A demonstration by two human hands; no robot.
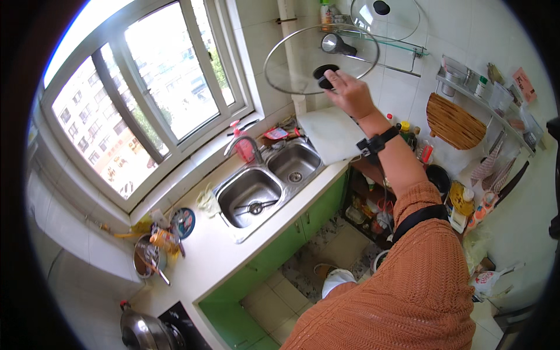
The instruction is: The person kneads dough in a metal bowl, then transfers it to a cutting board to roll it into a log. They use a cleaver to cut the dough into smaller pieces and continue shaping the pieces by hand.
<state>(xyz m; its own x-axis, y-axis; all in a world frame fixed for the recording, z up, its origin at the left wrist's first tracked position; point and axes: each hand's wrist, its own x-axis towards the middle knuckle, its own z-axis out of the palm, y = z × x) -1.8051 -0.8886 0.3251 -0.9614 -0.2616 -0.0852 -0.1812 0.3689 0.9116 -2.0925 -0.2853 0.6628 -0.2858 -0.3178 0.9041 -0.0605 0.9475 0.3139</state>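
My right hand [348, 93] is raised and closed around the black knob [325, 76] of a large round glass lid [291, 70] with a metal rim. The lid is held up in front of the tiled wall, below and left of a glass wall shelf [402, 44]. Through the glass I see a pipe and a black torch-like thing [337, 44] on the shelf. A second glass lid [402, 20] with a black knob stands on that shelf, leaning on the wall. My left hand is out of view.
Below is a steel double sink [248, 195] with a faucet [251, 149] and a pink pump bottle. A white board-like surface [332, 137] lies right of it. A wooden board [455, 121] hangs on the right wall. Pots [140, 329] stand at lower left.
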